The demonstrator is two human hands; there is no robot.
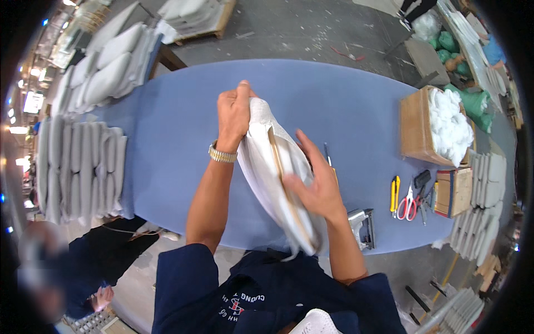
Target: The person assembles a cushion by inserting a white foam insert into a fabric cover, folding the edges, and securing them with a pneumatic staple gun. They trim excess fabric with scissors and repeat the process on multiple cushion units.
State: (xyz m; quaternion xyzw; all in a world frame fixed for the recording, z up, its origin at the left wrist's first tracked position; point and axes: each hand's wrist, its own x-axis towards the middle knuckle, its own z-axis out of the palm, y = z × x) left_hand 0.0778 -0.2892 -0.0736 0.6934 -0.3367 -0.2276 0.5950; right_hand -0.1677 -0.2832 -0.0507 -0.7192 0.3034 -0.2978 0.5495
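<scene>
Above the blue table (178,139) a pale, fabric-covered padded panel (261,161) is held up on edge, slanting toward my body. A thin wooden strip shows along an opening in its cover. My left hand (235,114) is closed around the panel's far end. My right hand (316,186) has its fingers stretched out and apart beside the panel, with the thumb at its edge; whether it presses the fabric cannot be made out. The near end of the panel is smeared by motion. A slim, dark-tipped tool (327,151) lies partly hidden behind my right hand.
Right of my forearm lies a staple gun (362,228). Beyond it are a yellow utility knife (395,195), red-handled scissors (408,206) and pliers (423,207). A cardboard box (414,125) holds white stuffing. Grey cushions (83,167) stand at left; another person (94,267) is at lower left.
</scene>
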